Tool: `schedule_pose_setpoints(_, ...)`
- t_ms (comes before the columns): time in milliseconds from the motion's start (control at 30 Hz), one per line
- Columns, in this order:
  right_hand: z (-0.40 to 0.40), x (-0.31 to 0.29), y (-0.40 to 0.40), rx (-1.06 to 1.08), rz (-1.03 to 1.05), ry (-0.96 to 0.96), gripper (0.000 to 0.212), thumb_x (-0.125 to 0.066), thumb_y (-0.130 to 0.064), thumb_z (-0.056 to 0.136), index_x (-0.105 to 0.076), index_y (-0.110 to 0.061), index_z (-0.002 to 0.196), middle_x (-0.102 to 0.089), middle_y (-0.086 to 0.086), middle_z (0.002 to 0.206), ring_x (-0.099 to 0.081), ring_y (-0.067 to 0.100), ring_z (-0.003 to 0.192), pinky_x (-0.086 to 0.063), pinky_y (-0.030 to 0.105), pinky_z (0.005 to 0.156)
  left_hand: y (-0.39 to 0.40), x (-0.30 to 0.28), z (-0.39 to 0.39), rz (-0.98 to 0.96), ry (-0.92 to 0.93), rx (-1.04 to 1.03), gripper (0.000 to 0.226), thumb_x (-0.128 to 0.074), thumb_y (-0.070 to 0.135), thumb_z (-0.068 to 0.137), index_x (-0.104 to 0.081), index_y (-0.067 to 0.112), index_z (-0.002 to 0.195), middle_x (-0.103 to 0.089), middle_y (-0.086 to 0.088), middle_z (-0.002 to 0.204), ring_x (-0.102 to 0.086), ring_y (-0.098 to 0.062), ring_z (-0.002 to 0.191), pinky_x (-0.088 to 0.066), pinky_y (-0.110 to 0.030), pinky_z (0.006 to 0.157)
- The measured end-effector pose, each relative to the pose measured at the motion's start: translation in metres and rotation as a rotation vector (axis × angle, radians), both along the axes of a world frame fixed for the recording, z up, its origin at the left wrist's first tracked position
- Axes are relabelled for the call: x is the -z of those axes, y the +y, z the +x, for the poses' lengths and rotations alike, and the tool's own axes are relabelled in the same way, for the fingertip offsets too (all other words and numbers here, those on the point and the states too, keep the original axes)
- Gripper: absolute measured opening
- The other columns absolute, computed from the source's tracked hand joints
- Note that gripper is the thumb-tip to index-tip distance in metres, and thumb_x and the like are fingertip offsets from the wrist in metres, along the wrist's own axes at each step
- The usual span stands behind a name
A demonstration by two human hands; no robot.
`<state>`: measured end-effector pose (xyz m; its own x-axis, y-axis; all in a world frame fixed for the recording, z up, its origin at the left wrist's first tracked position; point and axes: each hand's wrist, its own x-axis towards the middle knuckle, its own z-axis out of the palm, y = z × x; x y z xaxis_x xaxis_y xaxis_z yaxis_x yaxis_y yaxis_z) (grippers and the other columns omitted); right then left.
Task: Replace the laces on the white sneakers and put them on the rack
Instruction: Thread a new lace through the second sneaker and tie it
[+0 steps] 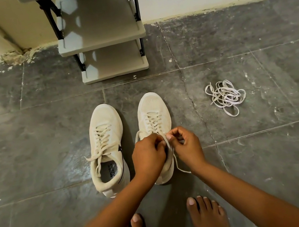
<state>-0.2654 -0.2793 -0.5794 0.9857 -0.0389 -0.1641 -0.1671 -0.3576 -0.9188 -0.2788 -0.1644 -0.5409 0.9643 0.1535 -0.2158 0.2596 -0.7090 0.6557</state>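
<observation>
Two white sneakers stand side by side on the grey tiled floor, toes pointing away from me. The left sneaker [105,140] is laced, with loose lace ends draped over its opening. My left hand [149,156] and my right hand [187,147] hover over the top of the right sneaker [153,112] and each pinches a strand of its white lace [166,140]. A loose lace end trails down the shoe's right side to the floor. My hands hide the shoe's opening. A tangled pile of white laces [225,97] lies on the floor to the right.
A grey shoe rack [104,39] with black posts stands against the wall straight beyond the sneakers, its two visible shelves bare. My bare feet [208,220] stand on the floor just behind the shoes. The wall corner is at the far left.
</observation>
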Motion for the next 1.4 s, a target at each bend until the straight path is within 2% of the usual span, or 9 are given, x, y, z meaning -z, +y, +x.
schedule_pose_setpoints(200,0.007,-0.01,-0.003,0.152,-0.044,-0.105,0.006,-0.039,-0.009,0.098,-0.041,-0.01,0.092,-0.069,-0.002,0.091,-0.064,0.015,0.084,-0.049,0.024,0.07,0.024,-0.012,-0.011,0.344,-0.071,0.392,0.024,-0.055,0.044,0.088,-0.057,0.028,0.106,-0.058,0.009,0.106,-0.056,-0.013,0.097,-0.05,-0.033,0.076)
schedule_pose_setpoints(333,0.019,-0.023,-0.005,0.221,0.063,-0.078,0.014,-0.036,-0.014,0.1,-0.038,-0.016,0.087,-0.07,-0.007,0.08,-0.066,0.016,0.083,-0.049,0.023,0.076,0.038,0.005,-0.034,0.45,0.152,0.65,0.035,-0.059,0.04,0.086,-0.046,0.028,0.116,-0.047,0.005,0.116,-0.056,-0.016,0.095,-0.05,-0.031,0.073)
schedule_pose_setpoints(500,0.032,-0.03,-0.014,0.288,0.326,0.105,0.016,-0.035,-0.019,0.102,-0.041,-0.019,0.086,-0.072,0.003,0.078,-0.069,0.024,0.086,-0.052,0.042,0.085,0.045,0.009,-0.035,0.307,0.02,0.526,0.042,-0.056,0.047,0.088,-0.041,0.031,0.124,-0.051,0.012,0.103,-0.055,-0.007,0.082,-0.046,-0.022,0.071)
schedule_pose_setpoints(700,0.025,-0.04,-0.011,0.408,0.687,0.304,0.017,-0.031,-0.011,0.102,-0.039,-0.014,0.088,-0.066,0.012,0.083,-0.065,0.022,0.079,-0.054,0.031,0.074,0.012,0.003,-0.013,0.275,0.03,0.796,0.041,-0.056,0.035,0.091,-0.05,0.028,0.13,-0.052,0.0,0.118,-0.057,-0.021,0.102,-0.047,-0.035,0.081)
schedule_pose_setpoints(1000,0.052,-0.068,-0.027,0.363,0.654,0.094,0.021,-0.034,-0.011,0.101,-0.042,-0.017,0.083,-0.063,-0.003,0.059,-0.061,0.007,0.052,-0.051,0.024,0.059,0.042,-0.011,-0.002,0.373,0.092,0.869,0.027,-0.053,0.03,0.093,-0.058,0.022,0.119,-0.052,0.002,0.116,-0.057,-0.017,0.101,-0.047,-0.032,0.084)
schedule_pose_setpoints(1067,0.038,-0.058,-0.042,0.315,0.527,0.003,0.019,-0.035,-0.019,0.099,-0.048,-0.017,0.085,-0.06,-0.004,0.059,-0.06,0.009,0.057,-0.05,0.024,0.065,0.044,-0.011,0.001,0.367,0.125,0.876,0.026,-0.055,0.03,0.092,-0.06,0.021,0.116,-0.053,0.002,0.116,-0.057,-0.016,0.101,-0.048,-0.032,0.085)
schedule_pose_setpoints(1167,-0.048,0.019,-0.076,0.161,0.109,0.337,0.014,-0.046,-0.025,0.09,-0.051,-0.023,0.103,-0.065,0.002,0.075,-0.066,0.024,0.067,-0.05,0.035,0.061,0.041,-0.013,0.006,0.389,0.153,0.894,0.027,-0.058,0.031,0.09,-0.062,0.022,0.115,-0.056,0.003,0.115,-0.057,-0.015,0.102,-0.049,-0.033,0.086)
schedule_pose_setpoints(1300,-0.133,0.107,-0.07,-0.063,-0.381,0.182,0.009,-0.048,-0.023,0.081,-0.051,-0.02,0.09,-0.068,0.007,0.074,-0.064,0.03,0.058,-0.049,0.036,0.054,0.039,-0.015,0.014,0.386,0.179,0.894,0.029,-0.06,0.027,0.089,-0.063,0.025,0.118,-0.061,0.003,0.113,-0.058,-0.014,0.102,-0.05,-0.032,0.087)
schedule_pose_setpoints(1400,-0.071,0.051,-0.063,-0.267,-0.436,0.283,0.005,-0.047,-0.025,0.087,-0.051,-0.021,0.088,-0.056,0.007,0.094,-0.065,0.031,0.061,-0.049,0.037,0.056,0.047,-0.014,0.017,0.336,0.175,0.869,0.03,-0.057,0.02,0.09,-0.064,0.026,0.118,-0.063,0.004,0.111,-0.059,-0.011,0.098,-0.05,-0.025,0.086)
